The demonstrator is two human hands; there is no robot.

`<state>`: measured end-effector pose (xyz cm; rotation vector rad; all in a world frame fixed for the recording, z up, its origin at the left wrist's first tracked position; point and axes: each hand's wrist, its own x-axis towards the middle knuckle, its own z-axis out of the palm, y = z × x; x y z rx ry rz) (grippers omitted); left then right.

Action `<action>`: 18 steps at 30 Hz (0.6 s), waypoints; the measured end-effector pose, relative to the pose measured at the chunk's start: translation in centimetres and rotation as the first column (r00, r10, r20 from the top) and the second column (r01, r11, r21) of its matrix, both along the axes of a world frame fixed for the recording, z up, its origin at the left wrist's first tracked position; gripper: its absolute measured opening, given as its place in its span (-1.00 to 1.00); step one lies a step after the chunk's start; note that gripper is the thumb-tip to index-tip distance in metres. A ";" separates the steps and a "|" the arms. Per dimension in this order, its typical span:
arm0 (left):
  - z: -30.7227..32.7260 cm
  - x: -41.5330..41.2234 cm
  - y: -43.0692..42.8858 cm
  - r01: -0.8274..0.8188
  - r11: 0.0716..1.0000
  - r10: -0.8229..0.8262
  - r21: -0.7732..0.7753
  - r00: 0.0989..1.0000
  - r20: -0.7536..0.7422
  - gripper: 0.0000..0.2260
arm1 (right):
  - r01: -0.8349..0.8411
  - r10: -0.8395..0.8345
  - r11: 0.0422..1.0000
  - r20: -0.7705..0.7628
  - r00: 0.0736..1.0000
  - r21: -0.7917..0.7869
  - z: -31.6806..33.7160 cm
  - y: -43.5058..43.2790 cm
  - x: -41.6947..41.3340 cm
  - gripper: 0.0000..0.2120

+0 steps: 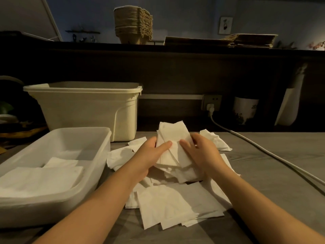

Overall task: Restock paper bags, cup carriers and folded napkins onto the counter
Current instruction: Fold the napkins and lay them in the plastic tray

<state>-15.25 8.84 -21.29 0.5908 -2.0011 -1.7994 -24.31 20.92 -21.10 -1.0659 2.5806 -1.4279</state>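
Now both hands, left hand [151, 152] and right hand [202, 152], clasp a napkin bundle [173, 147] mid-tabletop above the loose pile [168, 208], likely squaring it for the clear tray [98, 155] at left edge

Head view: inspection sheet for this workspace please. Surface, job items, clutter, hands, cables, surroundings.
Surface: grey wood-grain table, loose napkins scattered mid-table.
Job's things: napkin bundle held above the pile; flat napkins in white tray; cup carriers and paper bags stacked on the upper counter.
Clutter: cream bin behind the tray; white pot by the back wall.
Hands: left hand and right hand both grip the napkin bundle.
Cables: white cable from the wall socket, running right across the table.
Surroundings: dim light; framed picture on blue wall.
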 end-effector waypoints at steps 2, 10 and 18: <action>0.0 0.1 -0.2 -0.028 1.000 0.028 0.005 1.000 -0.013 -0.95 | 0.020 -0.020 1.000 -0.051 0.999 -0.008 0.1 0.3 -0.4 -0.77; 0.0 0.0 -0.1 -0.066 0.998 0.067 0.007 0.998 -0.021 -0.87 | 0.082 -0.058 0.966 0.101 0.993 -0.244 0.5 0.8 -1.0 -0.87; 0.1 0.3 0.0 -0.141 0.990 0.140 -0.033 0.990 -0.021 -0.80 | 0.114 0.106 0.901 0.466 0.878 -0.419 0.5 1.1 -1.0 -0.81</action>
